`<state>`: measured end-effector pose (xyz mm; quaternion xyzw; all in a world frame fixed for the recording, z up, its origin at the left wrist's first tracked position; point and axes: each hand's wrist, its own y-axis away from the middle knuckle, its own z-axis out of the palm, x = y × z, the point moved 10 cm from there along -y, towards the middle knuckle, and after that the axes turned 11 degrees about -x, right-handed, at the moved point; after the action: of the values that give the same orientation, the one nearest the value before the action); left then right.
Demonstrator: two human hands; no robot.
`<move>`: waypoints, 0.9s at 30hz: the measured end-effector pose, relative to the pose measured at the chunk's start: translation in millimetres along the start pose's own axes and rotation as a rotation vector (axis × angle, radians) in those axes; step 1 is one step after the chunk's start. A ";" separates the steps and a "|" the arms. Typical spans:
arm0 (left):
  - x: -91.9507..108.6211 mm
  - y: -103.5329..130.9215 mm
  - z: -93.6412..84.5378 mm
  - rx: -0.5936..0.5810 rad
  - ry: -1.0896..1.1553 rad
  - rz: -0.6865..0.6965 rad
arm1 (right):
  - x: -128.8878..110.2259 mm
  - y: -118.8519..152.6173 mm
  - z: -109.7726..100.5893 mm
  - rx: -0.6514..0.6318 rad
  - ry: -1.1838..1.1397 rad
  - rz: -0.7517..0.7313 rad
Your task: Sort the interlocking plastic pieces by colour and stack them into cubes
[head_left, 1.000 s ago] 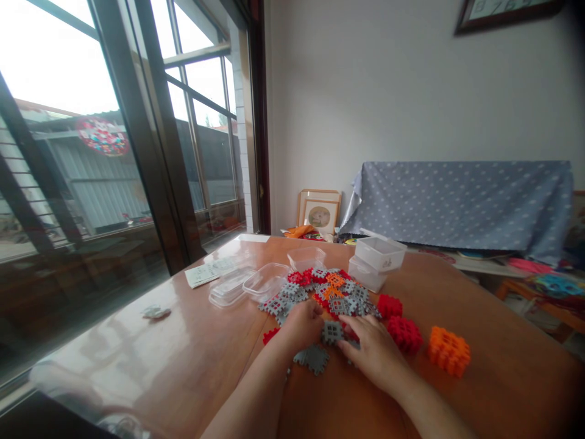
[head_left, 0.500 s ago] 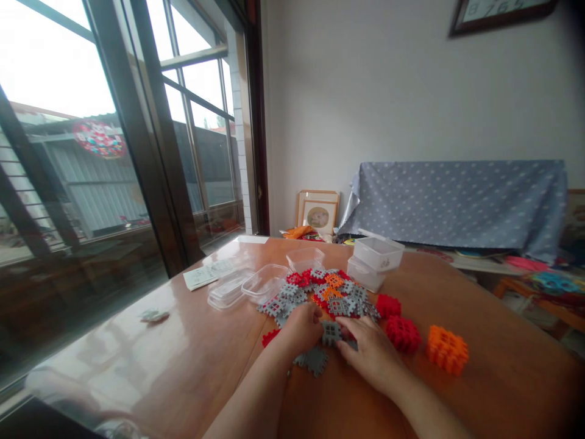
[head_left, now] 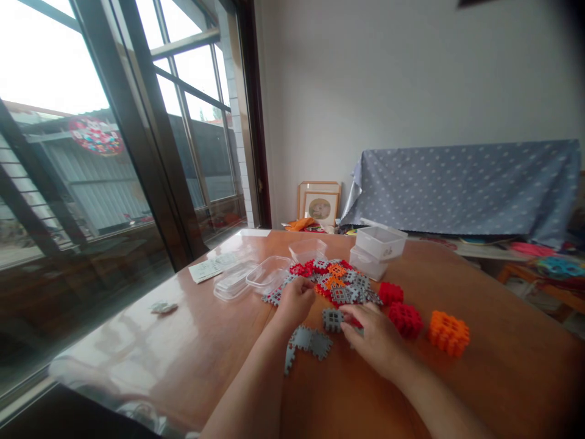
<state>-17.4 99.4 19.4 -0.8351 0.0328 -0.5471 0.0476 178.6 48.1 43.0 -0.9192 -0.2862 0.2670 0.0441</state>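
L hand (head_left: 296, 302) has shifted fwd & left, away from the grey stack (head_left: 332, 320), baring more of the flat grey tiles (head_left: 320, 344) near its forearm; R hand (head_left: 372, 332) is abt where it was. L fingers are curled at the left side of the loose tile pile (head_left: 353, 286); can't tell if they pinch a tile. Stack stands on the table (head_left: 183, 360) betw. the hands, R thumb & forefinger loosely bent at its right end, grip unclear. Best: pinch 1 tile by its edge, w/ R fingertips light so the stack isn't knocked. Around, L to R: pale packet (head_left: 163, 307), paper booklet (head_left: 212, 267), clear tubs (head_left: 254, 284), white boxes (head_left: 384, 249), red stacks (head_left: 406, 320), orange stack (head_left: 449, 333). Tubs & overlapping tiles crowd L hand's reach; R hand partly hides what's under it.
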 end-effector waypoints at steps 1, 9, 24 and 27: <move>-1.5 -0.4 -1.3 0.010 0.037 -0.017 | -9.5 1.8 4.8 -0.042 0.001 -0.017; -0.5 0.4 -6.3 0.042 0.086 -0.039 | -52.6 13.2 38.2 -0.276 0.025 -0.075; 29.4 15.4 35.5 -0.132 -0.282 0.169 | 52.9 10.1 -17.4 -0.005 -0.011 0.254; 37.7 21.1 47.8 -0.189 -0.322 0.224 | 52.5 12.3 -14.1 -0.071 0.029 0.285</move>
<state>41.4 76.5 32.4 -0.9035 0.1687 -0.3926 0.0340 228.5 67.8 27.7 -0.9552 -0.1615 0.2470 -0.0229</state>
